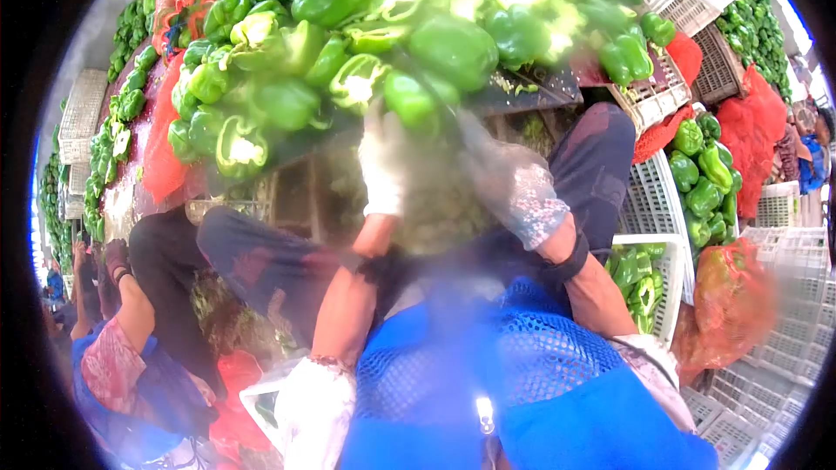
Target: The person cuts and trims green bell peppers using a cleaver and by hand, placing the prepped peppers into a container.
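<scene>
My left hand [383, 165], in a white glove, reaches up to a green bell pepper [409, 97] at the near edge of the heap and grips it at its fingertips. My right hand [514, 183], in a patterned glove, is just right of that pepper. Its fingers are smeared by blur; a thin dark line runs from them across the pepper, but I cannot make out what it is. Around both hands lie whole peppers and cut pepper halves [357, 83], pale inside. A large whole pepper [453, 52] lies just beyond.
The heap rests on a dark-edged surface [544, 94] above my knees. White crates [662, 183] and a crate of peppers [649, 287] stand at my right, with red mesh sacks [749, 144]. At left, another person's arm [135, 313] shows near a red mesh sack [165, 144].
</scene>
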{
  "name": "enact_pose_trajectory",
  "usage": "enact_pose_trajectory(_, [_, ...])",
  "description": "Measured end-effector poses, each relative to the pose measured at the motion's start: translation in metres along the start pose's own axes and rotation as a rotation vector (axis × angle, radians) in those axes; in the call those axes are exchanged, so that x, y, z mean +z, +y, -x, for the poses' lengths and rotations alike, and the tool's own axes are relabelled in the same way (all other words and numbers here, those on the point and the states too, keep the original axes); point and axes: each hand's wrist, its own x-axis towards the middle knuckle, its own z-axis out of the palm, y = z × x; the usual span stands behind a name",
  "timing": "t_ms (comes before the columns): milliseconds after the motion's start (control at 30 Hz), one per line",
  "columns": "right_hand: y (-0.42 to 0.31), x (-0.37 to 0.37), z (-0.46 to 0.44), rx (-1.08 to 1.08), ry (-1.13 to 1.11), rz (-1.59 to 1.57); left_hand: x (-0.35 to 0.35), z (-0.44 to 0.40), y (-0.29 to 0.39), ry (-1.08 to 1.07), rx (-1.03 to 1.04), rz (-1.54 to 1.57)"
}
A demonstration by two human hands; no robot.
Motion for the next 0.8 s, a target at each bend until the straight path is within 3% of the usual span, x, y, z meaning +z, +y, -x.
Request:
enact_pose_trajectory(33, [0.001, -0.006, -0.007, -0.004, -0.031, 0.016, 0.002, 0.0, 0.006, -0.009, 0.021, 0.049])
enact_pose_trajectory(100, [-0.001, -0.009, -0.001, -0.006, -0.04, -0.055, -0.001, 0.002, -0.005, -0.049, 0.111, -0.194])
enact_pose_trajectory(233, [0.003, 0.007, 0.012, -0.209, 0.194, -0.1, 0.012, -0.003, 0.02, -0.077, -0.057, -0.155])
enact_pose_trajectory(300, [-0.016, -0.015, 0.02, -0.149, 0.159, 0.051, 0.016, -0.012, 0.024, 0.002, 0.133, -0.147])
enact_pose_trajectory(333, [-0.027, -0.029, 0.02, -0.105, 0.148, 0.107, 0.015, -0.018, 0.046, 0.04, 0.321, -0.38])
enact_pose_trajectory(367, [-0.025, -0.036, 0.017, -0.172, 0.303, 0.02, 0.012, -0.023, 0.065, 0.074, 0.501, -0.614])
enact_pose_trajectory(400, [-0.02, -0.041, 0.01, -0.233, 0.446, -0.067, 0.01, -0.042, 0.07, 0.088, 0.558, -0.525])
enact_pose_trajectory(500, [-0.015, -0.066, 0.0, -0.237, 0.682, -0.305, 0.011, -0.141, 0.076, -0.09, 0.258, 0.56])
enact_pose_trajectory(567, [-0.011, -0.084, 0.007, -0.098, 0.607, -0.332, 0.01, -0.159, 0.097, -0.095, 0.168, 0.447])
enact_pose_trajectory(600, [-0.003, -0.087, 0.007, -0.09, 0.603, -0.216, 0.011, -0.157, 0.103, -0.093, -0.024, 0.436])
enact_pose_trajectory(667, [0.009, -0.084, 0.006, -0.074, 0.602, -0.089, 0.022, -0.127, 0.09, -0.247, 0.098, 0.013])
enact_pose_trajectory(700, [0.014, -0.08, 0.006, -0.07, 0.6, -0.069, 0.033, -0.13, 0.057, -0.325, 0.096, 0.094])
enact_pose_trajectory(733, [0.02, -0.075, 0.008, -0.042, 0.581, -0.1, 0.044, -0.127, 0.037, -0.347, 0.134, -0.034])
enact_pose_trajectory(800, [0.031, -0.066, 0.012, 0.014, 0.545, -0.16, 0.059, -0.08, 0.081, -0.272, 0.306, -0.611])
